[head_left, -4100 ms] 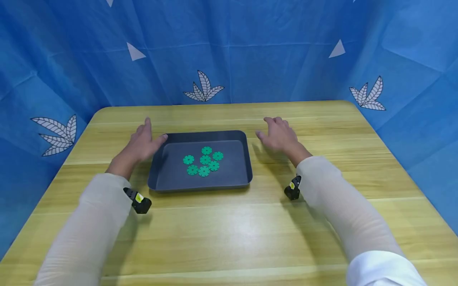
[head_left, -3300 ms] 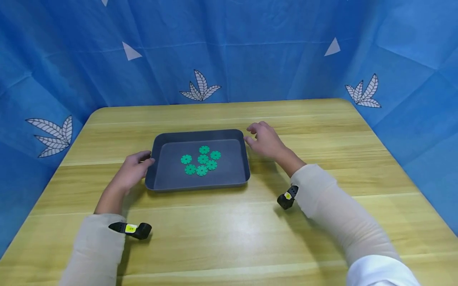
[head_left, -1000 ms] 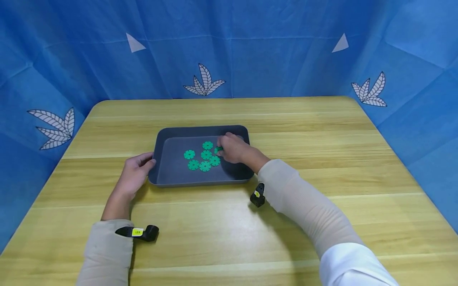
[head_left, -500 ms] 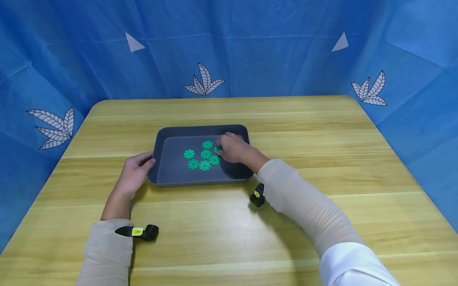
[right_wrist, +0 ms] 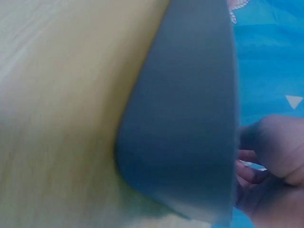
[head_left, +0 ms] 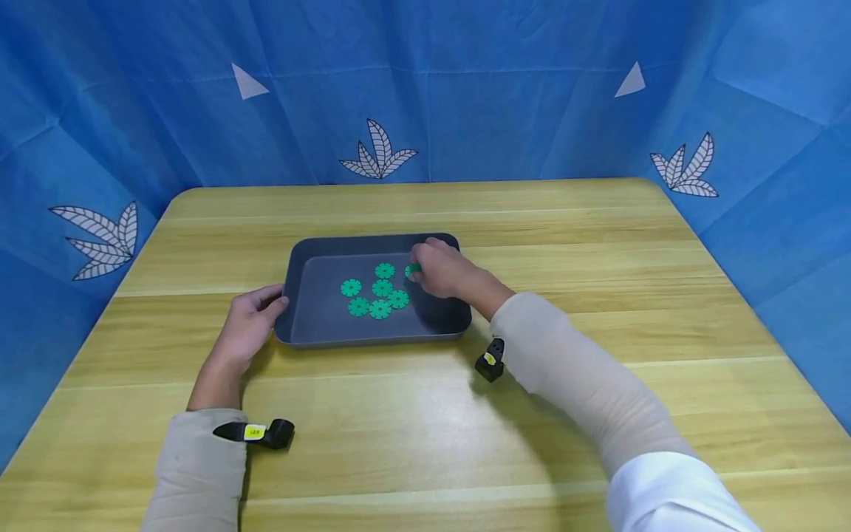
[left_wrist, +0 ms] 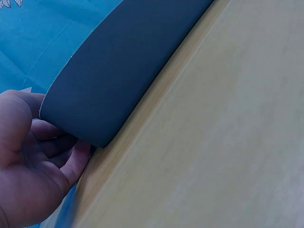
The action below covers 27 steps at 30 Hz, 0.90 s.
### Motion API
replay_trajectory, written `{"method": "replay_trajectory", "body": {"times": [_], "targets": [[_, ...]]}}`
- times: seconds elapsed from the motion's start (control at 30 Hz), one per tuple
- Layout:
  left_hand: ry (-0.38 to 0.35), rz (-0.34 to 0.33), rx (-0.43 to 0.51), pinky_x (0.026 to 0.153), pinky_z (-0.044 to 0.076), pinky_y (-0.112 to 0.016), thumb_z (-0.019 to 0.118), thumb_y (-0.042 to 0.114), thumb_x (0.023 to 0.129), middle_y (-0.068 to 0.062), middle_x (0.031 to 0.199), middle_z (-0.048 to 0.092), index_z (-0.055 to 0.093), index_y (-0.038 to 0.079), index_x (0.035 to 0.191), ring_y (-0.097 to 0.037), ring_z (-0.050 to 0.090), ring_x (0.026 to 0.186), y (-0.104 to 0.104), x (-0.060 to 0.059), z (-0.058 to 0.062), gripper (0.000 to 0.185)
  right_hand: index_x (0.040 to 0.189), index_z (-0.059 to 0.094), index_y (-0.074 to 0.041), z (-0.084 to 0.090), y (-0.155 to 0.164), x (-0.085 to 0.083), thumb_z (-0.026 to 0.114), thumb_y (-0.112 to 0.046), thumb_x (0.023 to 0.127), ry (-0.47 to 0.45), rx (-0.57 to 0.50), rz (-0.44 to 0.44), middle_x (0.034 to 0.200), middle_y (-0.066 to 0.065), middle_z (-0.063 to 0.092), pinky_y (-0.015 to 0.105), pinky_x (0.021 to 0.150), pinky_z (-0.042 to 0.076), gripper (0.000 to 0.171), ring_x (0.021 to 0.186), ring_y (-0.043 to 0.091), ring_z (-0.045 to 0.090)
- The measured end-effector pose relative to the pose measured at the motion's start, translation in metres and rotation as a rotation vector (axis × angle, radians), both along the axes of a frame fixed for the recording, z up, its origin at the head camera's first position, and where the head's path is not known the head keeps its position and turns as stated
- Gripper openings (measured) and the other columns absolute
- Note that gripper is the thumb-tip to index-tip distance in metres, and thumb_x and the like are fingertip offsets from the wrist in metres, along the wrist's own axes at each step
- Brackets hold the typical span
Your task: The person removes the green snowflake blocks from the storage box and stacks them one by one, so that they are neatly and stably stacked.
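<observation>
A dark grey rectangular tray (head_left: 312, 314) sits on the wooden table, with several flat green notched discs (head_left: 380, 309) clustered in its middle. My left hand (head_left: 249, 321) holds the tray's left wall, thumb over the rim. The left wrist view shows that hand's curled fingers at the corner of the tray wall (left_wrist: 118, 71). Inside the tray, my right hand (head_left: 442, 270) pinches one green notched disc (head_left: 413, 270), partly hidden by the fingers. The right wrist view has the tray's outer wall (right_wrist: 185, 118) in front of that hand's fingertips.
The light wooden table (head_left: 385, 443) reaches out on all sides of the tray. A blue curtain (head_left: 505, 133) with leaf and triangle prints hangs behind and beside it. Black cameras (head_left: 490, 360) are strapped at both sleeves.
The left hand came down to the tray's left wall and stays there. The right hand reached into the tray, took hold of the rightmost disc, and has now shifted it slightly right and back.
</observation>
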<state>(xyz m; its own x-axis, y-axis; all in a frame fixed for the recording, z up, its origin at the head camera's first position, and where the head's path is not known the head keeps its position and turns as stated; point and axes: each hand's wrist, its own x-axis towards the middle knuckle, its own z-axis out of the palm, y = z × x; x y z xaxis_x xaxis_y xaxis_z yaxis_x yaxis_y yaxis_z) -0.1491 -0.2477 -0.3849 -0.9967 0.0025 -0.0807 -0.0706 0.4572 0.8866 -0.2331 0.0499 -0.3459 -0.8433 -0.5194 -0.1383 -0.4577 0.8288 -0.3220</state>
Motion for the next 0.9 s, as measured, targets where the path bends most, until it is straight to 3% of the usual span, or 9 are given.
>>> {"method": "replay_trajectory", "body": {"times": [0.3,0.53,0.9], "targets": [[0.009,0.0,-0.009,0.078,0.043,-0.005,0.039,0.023,0.099,-0.022,0.134,0.047,0.041,-0.005,0.135,-0.025,0.049,0.116,0.001,-0.003,-0.002,0.045,0.103,0.061,-0.002,0.017,0.029,0.0,0.056,-0.018,0.092,0.027,-0.02,-0.011,0.102,0.01,0.057,0.033,0.076,0.047,0.019,0.092,0.023,0.047],[0.012,-0.012,0.003,0.077,0.044,-0.005,0.038,0.023,0.099,-0.025,0.134,0.046,0.04,-0.006,0.136,-0.027,0.048,0.116,0.0,-0.002,0.0,0.046,0.11,0.058,0.0,0.025,0.053,0.001,0.057,-0.017,0.092,0.025,-0.037,-0.069,0.109,0.013,0.055,0.035,0.081,0.048,0.025,0.099,0.024,0.048],[0.042,-0.007,0.012,0.074,0.047,-0.006,0.041,0.019,0.098,-0.028,0.127,0.05,0.043,-0.008,0.133,0.008,0.053,0.088,0.0,0.0,-0.001,0.044,0.112,0.058,0.003,0.021,0.088,0.002,0.057,-0.018,0.091,0.03,-0.051,-0.131,0.11,0.016,0.056,0.039,0.083,0.047,0.029,0.101,0.028,0.05]]}}
